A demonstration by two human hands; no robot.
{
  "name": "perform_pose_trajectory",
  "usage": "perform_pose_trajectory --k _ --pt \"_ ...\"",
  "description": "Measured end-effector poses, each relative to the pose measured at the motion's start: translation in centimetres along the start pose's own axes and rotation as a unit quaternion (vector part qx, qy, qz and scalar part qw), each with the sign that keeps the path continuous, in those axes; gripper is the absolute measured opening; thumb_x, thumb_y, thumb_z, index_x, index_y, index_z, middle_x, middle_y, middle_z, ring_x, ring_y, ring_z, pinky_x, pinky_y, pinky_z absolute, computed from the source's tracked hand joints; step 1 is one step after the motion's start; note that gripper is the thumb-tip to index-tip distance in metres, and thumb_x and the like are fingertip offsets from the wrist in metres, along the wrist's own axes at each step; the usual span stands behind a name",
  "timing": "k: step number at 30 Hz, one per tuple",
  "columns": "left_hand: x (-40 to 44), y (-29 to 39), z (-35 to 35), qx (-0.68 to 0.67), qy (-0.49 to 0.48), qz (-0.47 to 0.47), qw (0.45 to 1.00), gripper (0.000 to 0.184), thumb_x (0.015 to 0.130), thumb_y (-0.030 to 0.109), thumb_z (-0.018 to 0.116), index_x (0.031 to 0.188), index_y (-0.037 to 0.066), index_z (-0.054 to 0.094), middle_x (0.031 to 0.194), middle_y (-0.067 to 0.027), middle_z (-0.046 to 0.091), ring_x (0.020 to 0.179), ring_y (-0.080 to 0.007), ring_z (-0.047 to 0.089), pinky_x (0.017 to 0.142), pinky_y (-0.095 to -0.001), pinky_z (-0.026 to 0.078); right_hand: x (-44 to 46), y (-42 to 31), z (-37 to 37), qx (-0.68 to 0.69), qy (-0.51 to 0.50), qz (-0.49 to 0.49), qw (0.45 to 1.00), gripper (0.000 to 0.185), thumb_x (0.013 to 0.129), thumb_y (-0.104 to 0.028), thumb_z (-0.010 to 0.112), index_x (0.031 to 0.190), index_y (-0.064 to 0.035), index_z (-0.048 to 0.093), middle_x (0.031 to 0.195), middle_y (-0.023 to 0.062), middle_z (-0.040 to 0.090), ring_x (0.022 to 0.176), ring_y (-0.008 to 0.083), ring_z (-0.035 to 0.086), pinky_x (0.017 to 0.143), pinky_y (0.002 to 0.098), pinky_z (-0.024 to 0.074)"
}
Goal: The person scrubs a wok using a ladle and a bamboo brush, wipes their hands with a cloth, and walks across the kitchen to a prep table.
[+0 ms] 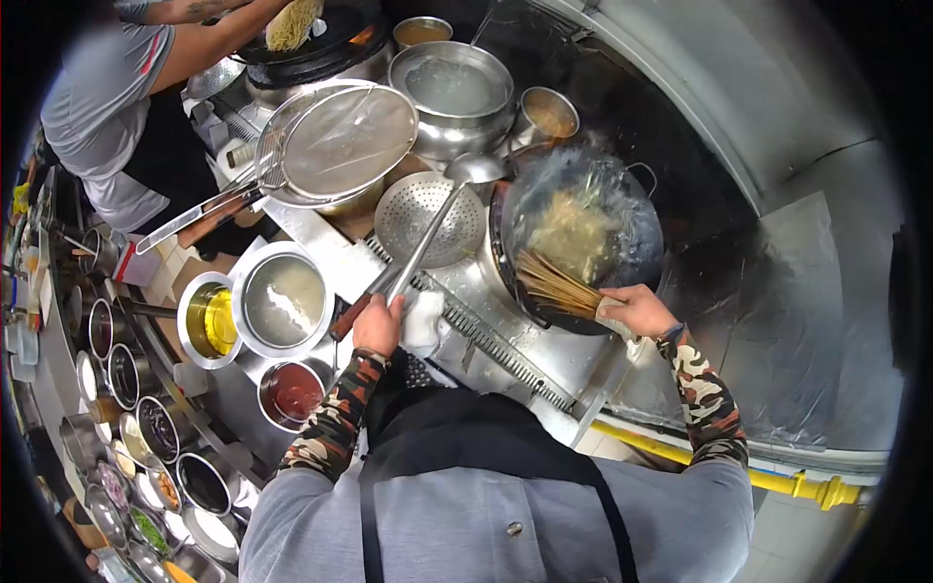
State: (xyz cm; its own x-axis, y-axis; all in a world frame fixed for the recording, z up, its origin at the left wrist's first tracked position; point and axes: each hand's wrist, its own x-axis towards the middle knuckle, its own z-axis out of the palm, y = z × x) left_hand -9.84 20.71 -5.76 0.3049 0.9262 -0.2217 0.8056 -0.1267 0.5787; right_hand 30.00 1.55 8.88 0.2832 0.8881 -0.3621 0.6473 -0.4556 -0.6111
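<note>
My right hand [639, 312] is closed round a bundle of thin bamboo sticks [556, 284], with a pale cloth [614, 319] at the grip. The sticks' far ends reach into a dark wok [637, 228] that holds cloudy, foaming liquid. My left hand [377, 325] grips the handle of a metal ladle [475, 169], whose bowl is beside the wok's upper left rim. Beneath the ladle's handle lies a perforated strainer [418, 219]. A white cloth [423, 321] is next to my left hand.
Fine mesh strainers [345, 141] rest over a pot at the upper left. Behind stands a pot of cloudy water [452, 87]. Bowls of yellow oil [219, 321] and red sauce [293, 391] sit left. A co-worker [117, 107] holds noodles over another wok at the top left.
</note>
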Motion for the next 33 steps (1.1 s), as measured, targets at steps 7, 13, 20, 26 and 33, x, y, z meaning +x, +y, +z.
perform_pose_trajectory --k 7,13,20,26,33 --pt "0.3 -3.1 3.9 0.008 0.116 0.096 0.989 0.030 0.090 0.024 0.055 0.106 -0.002 0.056 0.094 -0.0239 0.062 0.087 -0.0412 0.060 0.076 -0.0495 0.047 14.0 3.9 2.8 0.099 0.276 0.037 0.955 0.035 0.085 -0.029 0.062 0.108 -0.0032 0.066 0.079 0.0182 0.067 0.063 0.0266 0.064 0.058 0.0368 0.0506" --pt "-3.0 0.1 0.9 0.019 0.110 0.236 0.965 0.057 0.081 0.024 0.067 0.127 -0.004 0.048 0.113 -0.0216 0.056 0.102 -0.0390 0.053 0.090 -0.0442 0.043 2.9 -2.5 0.9 -0.008 -0.008 0.071 0.997 0.045 0.080 -0.030 0.066 0.118 -0.0057 0.064 0.075 0.0153 0.066 0.058 0.0242 0.063 0.048 0.0356 0.0503" --pt "-1.0 2.8 4.7 0.171 -0.013 0.143 0.975 0.052 0.063 0.032 0.076 0.098 -0.001 0.055 0.095 -0.0155 0.059 0.095 -0.0321 0.056 0.084 -0.0399 0.046 14.2 4.0 -0.2 -0.174 0.186 -0.008 0.967 0.039 0.079 -0.038 0.061 0.101 -0.0075 0.069 0.093 0.0228 0.067 0.086 0.0392 0.065 0.079 0.0434 0.0516" --pt "-0.8 2.8 3.3 0.137 -0.035 0.139 0.980 0.039 0.058 0.036 0.078 0.076 0.003 0.066 0.083 -0.0146 0.064 0.084 -0.0307 0.062 0.077 -0.0391 0.050 3.1 0.5 1.6 -0.237 0.083 0.044 0.967 0.047 0.077 -0.036 0.062 0.119 -0.0144 0.063 0.097 0.0238 0.066 0.094 0.0404 0.064 0.087 0.0459 0.0497" --pt "-1.0 5.4 -0.7 -0.632 -0.368 0.003 0.682 0.047 0.073 0.014 0.056 0.115 -0.007 0.056 0.100 -0.0153 0.066 0.089 -0.0283 0.065 0.079 -0.0358 0.051 11.8 3.4 -2.0 -0.202 0.201 0.124 0.950 0.041 0.074 -0.033 0.063 0.107 -0.0080 0.067 0.096 0.0217 0.067 0.090 0.0397 0.065 0.081 0.0439 0.0522"
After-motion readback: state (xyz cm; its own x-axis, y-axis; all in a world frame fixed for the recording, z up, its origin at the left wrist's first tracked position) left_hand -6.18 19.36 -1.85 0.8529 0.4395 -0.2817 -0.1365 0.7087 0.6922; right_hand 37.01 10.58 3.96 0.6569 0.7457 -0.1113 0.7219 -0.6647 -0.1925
